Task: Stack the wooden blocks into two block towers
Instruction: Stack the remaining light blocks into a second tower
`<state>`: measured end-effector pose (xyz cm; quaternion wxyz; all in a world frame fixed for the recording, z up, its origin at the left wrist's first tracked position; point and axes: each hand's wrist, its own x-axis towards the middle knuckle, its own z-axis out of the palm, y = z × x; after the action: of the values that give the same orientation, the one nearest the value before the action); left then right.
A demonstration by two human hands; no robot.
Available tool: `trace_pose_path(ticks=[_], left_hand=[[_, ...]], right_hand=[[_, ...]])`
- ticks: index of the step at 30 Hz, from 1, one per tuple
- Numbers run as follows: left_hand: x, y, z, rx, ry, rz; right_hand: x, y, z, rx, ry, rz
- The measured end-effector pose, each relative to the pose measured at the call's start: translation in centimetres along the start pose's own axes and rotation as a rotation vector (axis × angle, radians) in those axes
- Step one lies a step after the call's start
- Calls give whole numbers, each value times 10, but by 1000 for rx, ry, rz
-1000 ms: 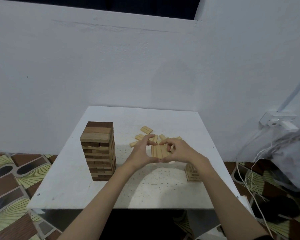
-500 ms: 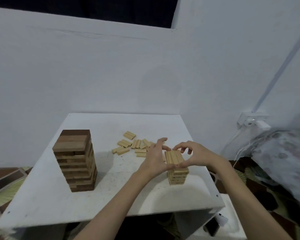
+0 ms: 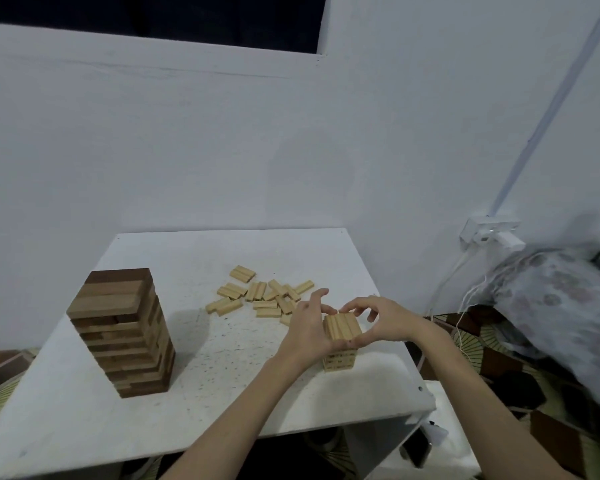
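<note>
Both hands have travelled with a row of light blocks from above the middle of the worktop to the small tower near its right edge – a second ago the row was held in the air in front of the loose pile, and now it sits on the tower's top. The left hand (image 3: 309, 329) cups the left side of the small light tower (image 3: 341, 342), thumb curled against the near face and fingers reaching round the far end of the top row. The right hand (image 3: 383, 322) grips the right side of that same top row (image 3: 342, 326), thumb at the near corner and forefinger curled over the far end; the other fingers are bent and held off the wood. Only the lower layers of this tower show below the hands, resting on the white worktop (image 3: 222, 382).

Behind the hands, towards the middle and far part of the worktop, lies a scatter of loose light blocks (image 3: 262, 294), flat and pointing various ways, some touching one another. Near the left edge stands the tall dark-and-light tower (image 3: 122, 332), upright, well apart from the small one – its top layer is the darkest.

Off the right edge a wall socket (image 3: 489, 232) with a white plug and cable sits beside patterned fabric (image 3: 561, 299)
</note>
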<state>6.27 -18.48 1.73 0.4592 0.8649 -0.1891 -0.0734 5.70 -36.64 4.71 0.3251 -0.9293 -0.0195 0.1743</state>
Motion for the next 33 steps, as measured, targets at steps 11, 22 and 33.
trace_pose_path(ticks=[11, 22, 33], left_hand=[[2, -4, 0, 29, -25, -16], [5, -1, -10, 223, -115, -11], [9, -1, -8, 287, -141, -31]], right_hand=[[6, 4, 5, -2, -24, 4], [1, -2, -1, -184, -23, 35], [10, 0, 2, -247, -10, 21]])
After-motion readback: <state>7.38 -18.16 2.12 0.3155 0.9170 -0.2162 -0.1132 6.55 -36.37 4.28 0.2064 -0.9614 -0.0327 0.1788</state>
